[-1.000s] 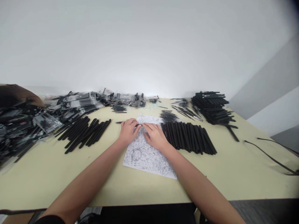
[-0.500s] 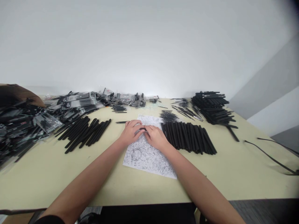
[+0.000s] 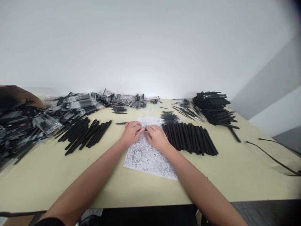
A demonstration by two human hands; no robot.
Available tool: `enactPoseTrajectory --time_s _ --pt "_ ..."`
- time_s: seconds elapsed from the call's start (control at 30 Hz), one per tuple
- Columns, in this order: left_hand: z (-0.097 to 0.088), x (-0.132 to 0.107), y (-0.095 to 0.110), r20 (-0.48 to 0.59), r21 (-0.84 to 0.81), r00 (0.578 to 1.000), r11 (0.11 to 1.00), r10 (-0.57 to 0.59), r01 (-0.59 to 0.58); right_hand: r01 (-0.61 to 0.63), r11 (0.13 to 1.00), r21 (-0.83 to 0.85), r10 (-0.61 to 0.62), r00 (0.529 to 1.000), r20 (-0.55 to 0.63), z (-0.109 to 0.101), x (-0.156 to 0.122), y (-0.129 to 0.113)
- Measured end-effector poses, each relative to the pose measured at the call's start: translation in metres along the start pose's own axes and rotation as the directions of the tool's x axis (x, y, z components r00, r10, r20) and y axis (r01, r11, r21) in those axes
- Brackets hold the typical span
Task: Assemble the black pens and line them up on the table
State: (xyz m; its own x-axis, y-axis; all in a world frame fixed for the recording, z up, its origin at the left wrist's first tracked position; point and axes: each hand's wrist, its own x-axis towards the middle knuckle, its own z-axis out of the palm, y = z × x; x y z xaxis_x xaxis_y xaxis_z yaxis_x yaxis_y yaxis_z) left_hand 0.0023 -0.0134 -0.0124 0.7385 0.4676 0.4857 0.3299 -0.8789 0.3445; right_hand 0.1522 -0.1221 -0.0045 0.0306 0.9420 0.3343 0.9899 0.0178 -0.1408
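Note:
My left hand (image 3: 130, 133) and my right hand (image 3: 156, 137) rest close together on the far part of a sheet of paper covered in dense scribbles (image 3: 148, 160). A thin black pen (image 3: 121, 123) sticks out to the left from under my left hand's fingers. Its other end shows as a short dark piece between my hands, and the fingers of both hands curl around it. The middle of the pen is hidden by my left hand.
Rows of thick black pens (image 3: 189, 139) lie right of the paper, and more (image 3: 84, 133) lie left of it on the pale yellow table (image 3: 94, 185). Plastic-bagged pens (image 3: 80, 102) heap up behind and at left. A tall stack of black pens (image 3: 211, 106) stands back right.
My fingers have shifted slightly around the pen, and my hands sit a little lower and closer over it. The pen's left end and the surrounding piles stay in place.

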Motion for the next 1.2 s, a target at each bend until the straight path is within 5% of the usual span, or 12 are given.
enactPoseTrajectory --time_s 0.47,0.87,1.07,1.2 --pt "-0.003 0.003 0.004 -0.127 0.086 0.940 0.941 -0.317 0.329 -0.113 0.993 -0.046 0.108 0.990 -0.085 0.004 0.001 0.004" --pt "-0.006 0.005 0.003 -0.112 -0.005 0.911 0.917 -0.396 0.398 -0.258 0.964 -0.062 0.256 0.966 -0.042 0.000 -0.001 -0.002" --pt "-0.005 0.006 0.000 -0.176 -0.112 0.887 0.904 -0.427 0.413 -0.365 0.931 -0.032 0.365 0.931 -0.005 -0.006 -0.001 -0.004" --pt "-0.002 0.007 -0.006 -0.245 -0.175 0.857 0.890 -0.454 0.421 -0.402 0.913 0.066 0.406 0.910 -0.079 -0.009 0.000 -0.003"
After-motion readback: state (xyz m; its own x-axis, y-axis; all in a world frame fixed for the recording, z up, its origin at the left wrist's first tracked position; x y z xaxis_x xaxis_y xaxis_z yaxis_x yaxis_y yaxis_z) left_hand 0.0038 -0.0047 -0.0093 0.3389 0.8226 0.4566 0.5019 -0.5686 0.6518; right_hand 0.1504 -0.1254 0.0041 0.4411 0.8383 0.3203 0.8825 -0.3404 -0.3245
